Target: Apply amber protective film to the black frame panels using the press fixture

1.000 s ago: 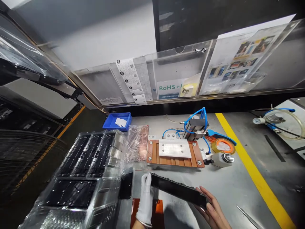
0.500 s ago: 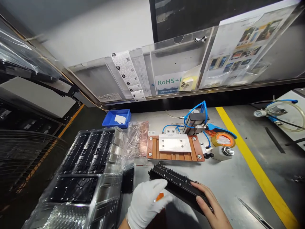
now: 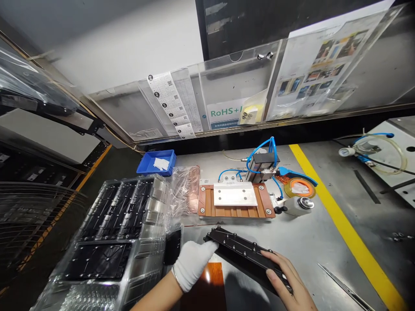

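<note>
Grey and scuffed, the tabletop [image 3: 311,246] fills the lower half of the frame. Low at centre, the gloved left hand [image 3: 192,264] has its grip closed on the near left end of a long black plate [image 3: 246,253], while the bare right hand [image 3: 285,283] clasps its right end, holding it tilted above the surface. Just beyond stands a copper-coloured fixture [image 3: 236,199] with blue hoses. At lower left lies a clear tray of black parts [image 3: 113,233].

Grey bench [image 3: 311,250]: yellow stripe [image 3: 343,229], copper jig [image 3: 236,200], blue bin [image 3: 157,163], tape roll [image 3: 298,188], tweezers [image 3: 340,287], bagged trays [image 3: 119,233].
</note>
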Action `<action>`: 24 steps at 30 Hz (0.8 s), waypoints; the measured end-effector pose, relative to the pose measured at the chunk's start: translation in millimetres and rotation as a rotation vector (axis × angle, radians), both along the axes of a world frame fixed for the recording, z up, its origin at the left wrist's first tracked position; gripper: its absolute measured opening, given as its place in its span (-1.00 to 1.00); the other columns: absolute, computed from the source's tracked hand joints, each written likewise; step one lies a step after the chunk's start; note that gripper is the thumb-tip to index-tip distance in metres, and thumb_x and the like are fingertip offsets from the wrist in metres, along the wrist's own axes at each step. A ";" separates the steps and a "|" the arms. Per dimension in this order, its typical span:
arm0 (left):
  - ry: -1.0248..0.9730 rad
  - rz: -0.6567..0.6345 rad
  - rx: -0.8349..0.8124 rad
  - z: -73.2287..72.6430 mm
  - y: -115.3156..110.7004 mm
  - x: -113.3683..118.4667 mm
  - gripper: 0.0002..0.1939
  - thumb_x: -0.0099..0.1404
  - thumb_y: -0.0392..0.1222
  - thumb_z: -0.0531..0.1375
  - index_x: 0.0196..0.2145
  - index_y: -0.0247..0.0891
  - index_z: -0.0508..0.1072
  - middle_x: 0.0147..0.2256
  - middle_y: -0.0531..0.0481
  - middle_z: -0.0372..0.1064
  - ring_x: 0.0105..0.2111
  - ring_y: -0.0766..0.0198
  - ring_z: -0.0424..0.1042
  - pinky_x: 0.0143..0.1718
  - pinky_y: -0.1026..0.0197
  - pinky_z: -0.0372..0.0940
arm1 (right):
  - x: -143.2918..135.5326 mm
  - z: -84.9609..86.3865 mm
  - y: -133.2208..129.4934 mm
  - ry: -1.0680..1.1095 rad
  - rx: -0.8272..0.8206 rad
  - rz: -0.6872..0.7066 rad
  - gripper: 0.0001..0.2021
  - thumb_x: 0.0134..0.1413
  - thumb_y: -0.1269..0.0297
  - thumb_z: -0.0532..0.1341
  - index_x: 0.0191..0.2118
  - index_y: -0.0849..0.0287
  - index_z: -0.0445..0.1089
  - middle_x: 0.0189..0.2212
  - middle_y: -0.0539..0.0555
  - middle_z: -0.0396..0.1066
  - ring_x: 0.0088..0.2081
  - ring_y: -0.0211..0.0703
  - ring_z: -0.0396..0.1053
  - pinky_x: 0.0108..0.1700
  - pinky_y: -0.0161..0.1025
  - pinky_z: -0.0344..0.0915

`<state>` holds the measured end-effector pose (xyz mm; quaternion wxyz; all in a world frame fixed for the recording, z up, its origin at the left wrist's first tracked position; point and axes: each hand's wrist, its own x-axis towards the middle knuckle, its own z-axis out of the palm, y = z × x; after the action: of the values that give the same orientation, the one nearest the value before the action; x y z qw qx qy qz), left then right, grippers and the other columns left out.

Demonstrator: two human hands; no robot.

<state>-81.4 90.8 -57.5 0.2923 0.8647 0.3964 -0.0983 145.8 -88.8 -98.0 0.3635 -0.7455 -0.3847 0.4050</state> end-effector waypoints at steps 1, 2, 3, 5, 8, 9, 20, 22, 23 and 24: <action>0.054 -0.025 0.020 1.0 -0.6 0.3 -0.56 0.26 -0.43 0.02 -0.05 -0.08 0.52 -0.24 -0.14 0.59 -0.32 -0.03 0.58 -0.26 0.00 0.47 | -1.4 -1.8 0.5 0.006 0.000 -0.006 -0.57 0.24 -0.13 0.06 0.09 -0.08 0.39 0.13 0.09 0.32 0.19 0.08 0.25 0.10 -0.14 0.38; 0.113 -0.060 0.039 2.7 -3.2 2.5 -0.56 0.25 -0.46 0.00 -0.07 -0.16 0.52 -0.30 -0.20 0.58 -0.35 -0.07 0.58 -0.30 -0.04 0.47 | -4.2 -3.0 1.9 0.013 0.008 -0.019 -0.57 0.24 -0.13 0.06 0.06 -0.07 0.41 0.11 0.08 0.34 0.17 0.08 0.27 0.11 -0.14 0.38; 0.162 -0.099 0.053 4.8 -7.8 6.7 -0.58 0.23 -0.48 -0.02 -0.11 -0.24 0.53 -0.35 -0.24 0.57 -0.38 -0.11 0.57 -0.34 -0.08 0.47 | -7.9 -3.8 3.8 0.017 0.020 -0.042 -0.57 0.24 -0.14 0.06 0.04 -0.05 0.43 0.09 0.08 0.36 0.16 0.08 0.28 0.12 -0.14 0.37; 0.197 -0.172 0.063 9.3 -22.0 19.6 -0.63 0.20 -0.49 -0.01 -0.18 -0.33 0.53 -0.38 -0.29 0.54 -0.41 -0.19 0.56 -0.40 -0.15 0.46 | -17.0 -5.1 8.8 0.031 0.043 -0.078 -0.58 0.24 -0.14 0.06 0.01 -0.03 0.44 0.06 0.08 0.38 0.15 0.08 0.29 0.14 -0.15 0.34; 0.116 -0.351 0.095 12.0 -49.4 44.7 -0.69 0.22 -0.46 0.01 -0.21 -0.36 0.50 -0.36 -0.26 0.53 -0.45 -0.17 0.55 -0.48 -0.15 0.47 | -28.7 -7.8 15.6 0.080 0.057 -0.034 -0.58 0.24 -0.12 0.08 0.02 -0.01 0.43 0.05 0.09 0.39 0.14 0.05 0.29 0.17 -0.17 0.30; 0.079 -0.410 0.116 11.2 -58.0 52.7 -0.71 0.23 -0.45 0.02 -0.22 -0.37 0.50 -0.36 -0.25 0.53 -0.48 -0.14 0.55 -0.52 -0.12 0.47 | -31.2 -9.0 17.2 0.098 0.061 -0.004 -0.59 0.24 -0.12 0.08 0.02 0.00 0.43 0.04 0.09 0.39 0.14 0.04 0.29 0.17 -0.17 0.30; 0.314 -0.317 0.036 14.0 -21.1 23.9 -0.73 0.23 -0.46 0.09 -0.18 -0.33 0.50 -0.35 -0.25 0.56 -0.35 -0.21 0.57 -0.34 -0.19 0.46 | -28.5 3.1 11.8 0.096 -0.008 -0.062 -0.56 0.23 -0.14 0.06 0.01 0.01 0.43 0.05 0.07 0.41 0.16 0.04 0.28 0.19 -0.13 0.29; 0.374 -0.283 0.052 14.0 -11.7 10.9 -0.73 0.18 -0.54 0.07 -0.28 -0.38 0.52 -0.41 -0.29 0.54 -0.36 -0.23 0.56 -0.35 -0.18 0.44 | -28.1 5.4 11.9 0.104 -0.033 -0.074 -0.55 0.22 -0.16 0.06 0.00 0.00 0.44 0.05 0.06 0.41 0.16 0.05 0.28 0.16 -0.13 0.31; 0.387 -0.271 0.060 13.0 -10.0 6.8 -0.70 0.16 -0.57 0.05 -0.31 -0.40 0.53 -0.43 -0.29 0.53 -0.35 -0.22 0.56 -0.33 -0.17 0.44 | -28.3 5.7 12.5 0.122 -0.053 -0.064 -0.54 0.21 -0.17 0.06 0.00 -0.01 0.44 0.05 0.06 0.41 0.16 0.06 0.28 0.15 -0.12 0.33; 0.390 -0.260 0.067 11.5 -10.1 4.3 -0.69 0.15 -0.60 0.03 -0.33 -0.42 0.53 -0.43 -0.30 0.53 -0.31 -0.21 0.55 -0.29 -0.16 0.43 | -28.7 5.5 13.4 0.143 -0.074 -0.053 -0.53 0.20 -0.19 0.06 -0.01 -0.01 0.44 0.05 0.06 0.41 0.17 0.07 0.27 0.14 -0.11 0.33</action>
<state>-77.1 80.7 -46.0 0.1663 0.8824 0.3336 -0.2870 117.1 -75.4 -92.5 0.3726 -0.7376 -0.3228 0.4614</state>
